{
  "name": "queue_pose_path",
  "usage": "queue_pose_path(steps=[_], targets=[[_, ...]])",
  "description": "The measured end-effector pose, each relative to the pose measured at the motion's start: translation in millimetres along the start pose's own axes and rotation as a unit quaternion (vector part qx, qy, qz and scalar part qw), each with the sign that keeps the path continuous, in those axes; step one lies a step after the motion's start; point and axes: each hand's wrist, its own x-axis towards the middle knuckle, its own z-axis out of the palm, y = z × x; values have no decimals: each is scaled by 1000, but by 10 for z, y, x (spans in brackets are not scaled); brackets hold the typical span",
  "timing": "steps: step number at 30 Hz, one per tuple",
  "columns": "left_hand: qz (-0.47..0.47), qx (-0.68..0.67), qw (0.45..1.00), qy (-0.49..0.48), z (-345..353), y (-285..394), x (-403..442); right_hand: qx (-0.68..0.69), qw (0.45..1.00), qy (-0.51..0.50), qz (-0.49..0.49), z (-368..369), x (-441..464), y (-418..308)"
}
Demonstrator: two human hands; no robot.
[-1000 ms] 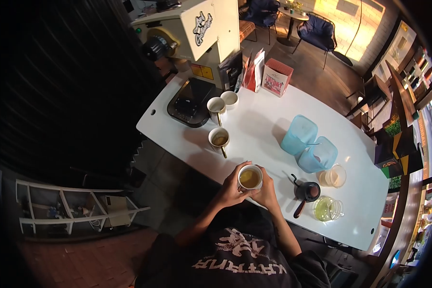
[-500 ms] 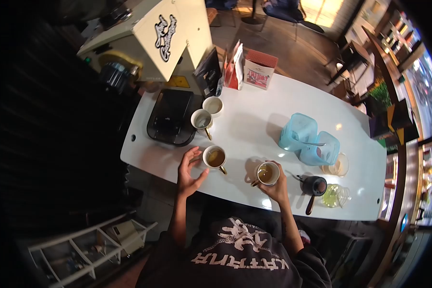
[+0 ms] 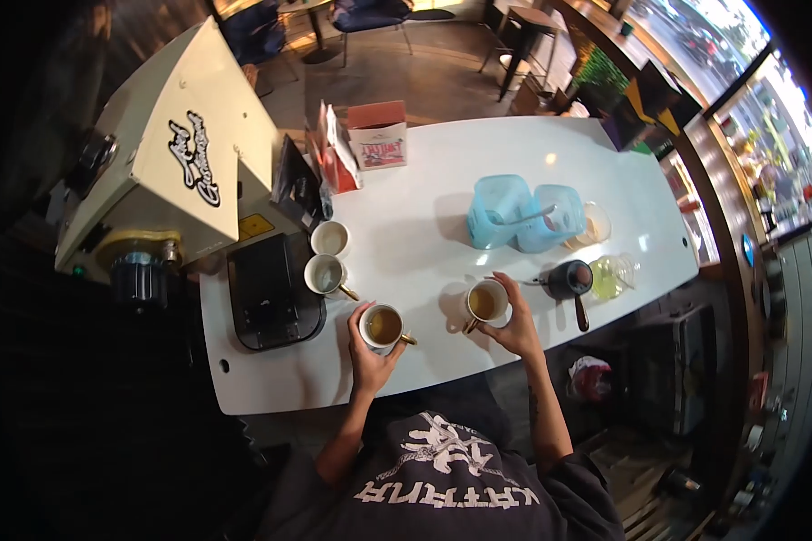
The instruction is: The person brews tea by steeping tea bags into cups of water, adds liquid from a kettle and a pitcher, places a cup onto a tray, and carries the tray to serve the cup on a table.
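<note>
Head view: I watch beside the cream machine (image 3: 185, 153).
Left hand (image 3: 371, 364): fingers wrapped around the near cup (image 3: 382, 325), right of the machine.
Right hand (image 3: 518, 334): fingers clamped on the far cup (image 3: 486, 301), farther right.

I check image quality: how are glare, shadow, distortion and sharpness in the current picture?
Head view: small glare spots on the white table, a shadow left of the blue containers, near-black lower left; wide-angle bowing, dark corners; left hand and right hand fairly sharp.
</note>
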Motion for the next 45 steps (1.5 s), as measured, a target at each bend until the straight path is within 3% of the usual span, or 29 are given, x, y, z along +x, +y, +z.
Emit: queue_pose_path(steps=[5,17,21,29,45], targets=[[36,37,998,-33,-100,120,98,-21,1000,14,16,71,-65,-60],[51,-52,983,-169,-68,345,490,-65,993,97,15,27,-225,-104],[96,-51,977,-184,136,441,861,-109,985,132,23,-49,-270,-135],[92,-77,968,-219,692,132,1417,-95,977,179,70,-123,-326,-134],[87,-99,965,-227,1020,-232,1583,-107,965,231,62,25,-296,-1]])
